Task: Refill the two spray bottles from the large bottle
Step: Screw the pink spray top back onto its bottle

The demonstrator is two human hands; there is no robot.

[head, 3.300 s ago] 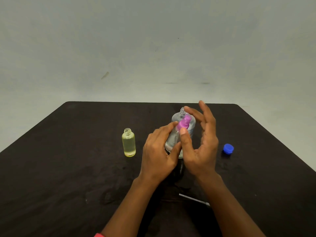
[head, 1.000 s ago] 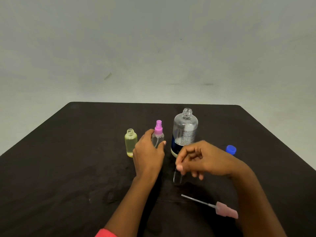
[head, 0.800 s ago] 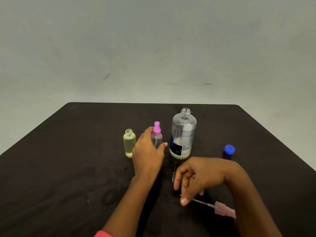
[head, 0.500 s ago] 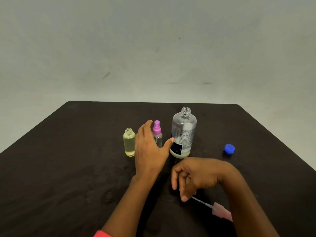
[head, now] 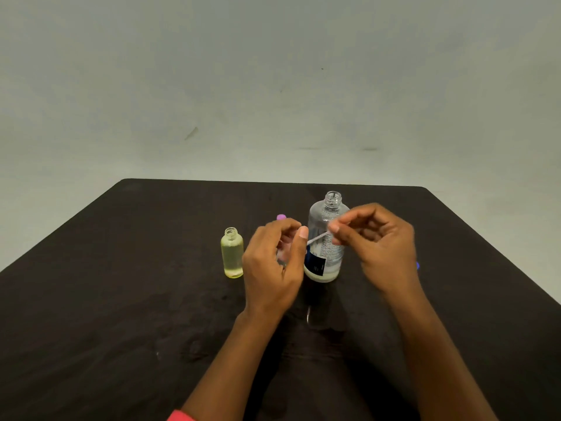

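The large clear bottle [head: 326, 238] stands uncapped at the table's centre with a little liquid at its bottom. Left of it stands an open small bottle of yellow liquid [head: 232, 253]. Between them is a small clear spray bottle; only its purple top [head: 281, 217] and a bit of its body show behind my left hand [head: 273, 262]. That hand's fingers curl around this bottle, and whether they grip it is unclear. My right hand [head: 379, 247] pinches a pink spray head, hidden in the fingers. Its white dip tube [head: 317, 237] points left, its tip at my left thumb.
The black table [head: 121, 299] ends at a far edge before a plain pale wall. A sliver of the blue cap [head: 418, 265] shows behind my right hand. A wet streak [head: 308, 314] lies in front of the large bottle.
My right hand picked the pink spray head with its tube off the table and raised it in front of the large bottle. My left hand's fingers curled in by the purple-topped bottle.
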